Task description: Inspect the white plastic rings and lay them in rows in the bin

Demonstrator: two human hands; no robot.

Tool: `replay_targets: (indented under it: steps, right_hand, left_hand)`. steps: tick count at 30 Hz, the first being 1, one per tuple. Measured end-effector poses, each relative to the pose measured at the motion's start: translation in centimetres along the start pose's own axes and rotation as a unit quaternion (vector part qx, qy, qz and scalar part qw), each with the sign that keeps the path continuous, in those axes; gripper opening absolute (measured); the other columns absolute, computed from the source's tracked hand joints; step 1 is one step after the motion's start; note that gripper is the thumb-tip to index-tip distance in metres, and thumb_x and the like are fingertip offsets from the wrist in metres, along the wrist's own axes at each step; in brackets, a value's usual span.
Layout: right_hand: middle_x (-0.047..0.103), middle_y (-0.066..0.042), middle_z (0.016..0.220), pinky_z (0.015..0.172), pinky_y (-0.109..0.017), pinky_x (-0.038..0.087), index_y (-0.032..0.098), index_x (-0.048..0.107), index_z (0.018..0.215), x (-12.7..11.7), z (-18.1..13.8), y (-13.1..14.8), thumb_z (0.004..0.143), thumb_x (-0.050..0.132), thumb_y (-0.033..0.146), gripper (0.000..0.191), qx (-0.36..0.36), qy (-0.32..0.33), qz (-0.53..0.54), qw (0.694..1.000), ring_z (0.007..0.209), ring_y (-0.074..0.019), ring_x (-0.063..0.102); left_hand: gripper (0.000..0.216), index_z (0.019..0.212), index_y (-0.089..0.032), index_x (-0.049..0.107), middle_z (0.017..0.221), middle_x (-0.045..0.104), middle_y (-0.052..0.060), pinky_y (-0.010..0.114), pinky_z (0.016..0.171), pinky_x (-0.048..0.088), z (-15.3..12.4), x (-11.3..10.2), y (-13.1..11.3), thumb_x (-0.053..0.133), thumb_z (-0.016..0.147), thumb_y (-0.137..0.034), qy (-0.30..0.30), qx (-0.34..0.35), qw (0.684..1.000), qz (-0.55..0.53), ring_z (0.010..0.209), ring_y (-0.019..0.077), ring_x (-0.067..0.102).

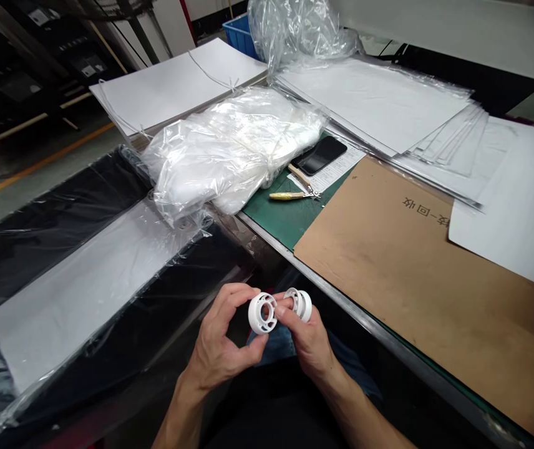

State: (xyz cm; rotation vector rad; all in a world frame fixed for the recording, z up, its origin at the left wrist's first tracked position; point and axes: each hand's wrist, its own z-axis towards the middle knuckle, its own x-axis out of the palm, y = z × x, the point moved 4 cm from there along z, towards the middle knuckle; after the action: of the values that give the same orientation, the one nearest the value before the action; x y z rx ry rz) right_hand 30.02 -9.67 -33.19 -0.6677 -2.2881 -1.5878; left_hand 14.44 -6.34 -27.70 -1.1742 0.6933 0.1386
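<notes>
Between the thumb and fingers of my left hand [223, 333] is a white plastic ring [254, 317] with a smaller inner ring and spokes, its open face turned to the right. My right hand [311, 343] is closed around a second white plastic ring [305, 305] of similar look. The right thumb and a fingertip reach to the edge of the left ring. Both hands are held close together above my lap, in front of the table edge. The far side of the right ring is partly hidden by fingers.
A brown cardboard sheet [388, 249] lies on the green table top [274, 221]. Yellow-handled nippers [288, 196] and a black phone [322, 154] lie beyond it. Clear plastic bags [229, 149] and stacked white sheets [370, 100] stand behind. At left is a plastic-lined black container [192, 293].
</notes>
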Motion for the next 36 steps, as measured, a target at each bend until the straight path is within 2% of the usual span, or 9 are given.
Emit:
replay_targets:
  steps: [5, 13, 19, 21, 29, 36]
  right_hand:
    - [0.076, -0.005, 0.089, 0.077, -0.032, 0.051, 0.022, 0.081, 0.072, 0.5, 0.1, 0.2, 0.086, 0.080, 0.041, 0.023, 0.008, 0.022, 0.009, 1.000, 0.085, -0.0224, 0.064]
    - [0.075, -0.005, 0.094, 0.083, -0.033, 0.051, 0.022, 0.080, 0.072, 0.2, -0.1, -0.2, 0.092, 0.077, 0.040, 0.027, -0.001, 0.026, 0.010, 1.000, 0.088, -0.0221, 0.065]
    - [0.075, -0.007, 0.106, 0.092, -0.038, 0.054, 0.026, 0.088, 0.096, 0.6, -0.4, 0.4, 0.091, 0.080, 0.035, 0.012, -0.073, 0.071, -0.013, 0.995, 0.101, -0.0257, 0.068]
    - [0.075, -0.007, 0.106, 0.094, -0.039, 0.055, 0.027, 0.088, 0.096, 0.6, -0.5, 0.5, 0.088, 0.083, 0.032, 0.011, -0.081, 0.071, -0.020, 0.994, 0.103, -0.0261, 0.070]
    - [0.077, -0.006, 0.104, 0.093, -0.036, 0.056, 0.028, 0.088, 0.090, 0.5, -0.4, 0.4, 0.090, 0.080, 0.031, 0.009, -0.071, 0.059, -0.027, 0.995, 0.102, -0.0238, 0.071]
    - [0.077, -0.005, 0.105, 0.090, -0.039, 0.056, 0.028, 0.087, 0.089, 0.2, -0.1, -0.2, 0.089, 0.079, 0.031, 0.008, -0.034, 0.035, -0.032, 0.998, 0.095, -0.0231, 0.071]
  left_hand:
    - [0.056, 0.131, -0.027, 0.056, 0.122, 0.062, 0.008, 0.042, 0.097, 0.057, -0.1, 0.2, 0.0, 0.069, 0.078, -0.012, -0.005, 0.000, 1.000, -0.018, 0.113, 0.0270, 0.065]
    - [0.053, 0.129, -0.025, 0.053, 0.124, 0.060, 0.009, 0.046, 0.101, 0.056, -0.2, 0.5, 0.5, 0.066, 0.079, -0.014, -0.001, -0.040, 0.997, -0.064, 0.114, 0.0285, 0.065]
    - [0.052, 0.129, -0.025, 0.051, 0.126, 0.058, 0.009, 0.047, 0.101, 0.055, -0.5, 1.0, 1.4, 0.062, 0.078, -0.014, 0.036, -0.090, 0.990, -0.100, 0.114, 0.0289, 0.066]
    - [0.054, 0.128, -0.026, 0.052, 0.124, 0.059, 0.008, 0.046, 0.100, 0.055, -0.6, 1.2, 1.5, 0.061, 0.076, -0.013, 0.049, -0.096, 0.989, -0.099, 0.113, 0.0281, 0.066]
    - [0.051, 0.125, -0.026, 0.053, 0.119, 0.062, 0.006, 0.043, 0.097, 0.055, -0.7, 1.1, 1.7, 0.064, 0.076, -0.016, 0.053, -0.109, 0.988, -0.096, 0.108, 0.0266, 0.067]
    - [0.042, 0.121, -0.024, 0.058, 0.117, 0.064, 0.007, 0.040, 0.095, 0.055, -1.0, 0.9, 2.5, 0.067, 0.080, -0.024, 0.022, -0.126, 0.980, -0.153, 0.108, 0.0271, 0.068]
